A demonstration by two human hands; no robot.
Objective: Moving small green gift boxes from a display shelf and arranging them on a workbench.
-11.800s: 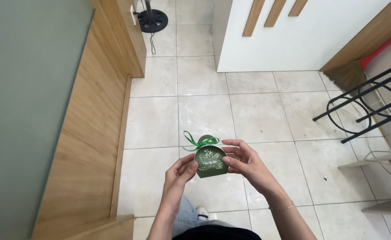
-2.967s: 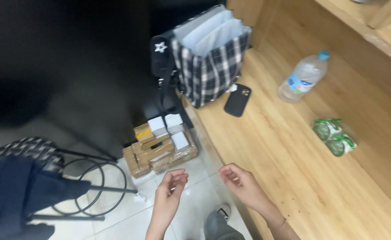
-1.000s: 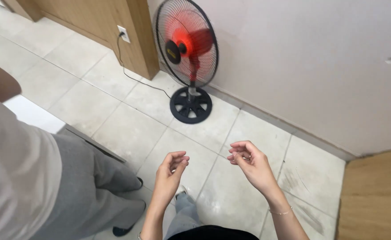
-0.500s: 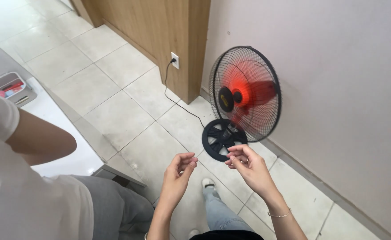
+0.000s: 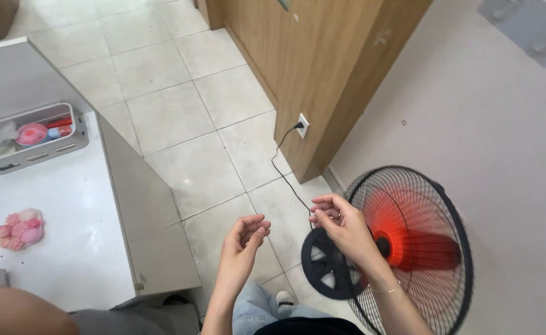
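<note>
Both hands (image 5: 242,239) now beside fan (image 5: 409,242)

Glossy floor tiles (image 5: 186,167); matt wood cabinet (image 5: 322,68); wire fan grille (image 5: 428,248).

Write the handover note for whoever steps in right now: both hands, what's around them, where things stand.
Left hand: raised, fingers loosely curled, nothing seen in its grip.
Right hand: raised, fingertips pinched together; whether something thin is held is too small to tell.
Nearest thing: black floor fan with red blades, spinning, beside the right hand; its cord runs to the wall socket.
Left of the hands: white table with a grey tray and a pink flower-like item.
Nothing else in hand.
</note>
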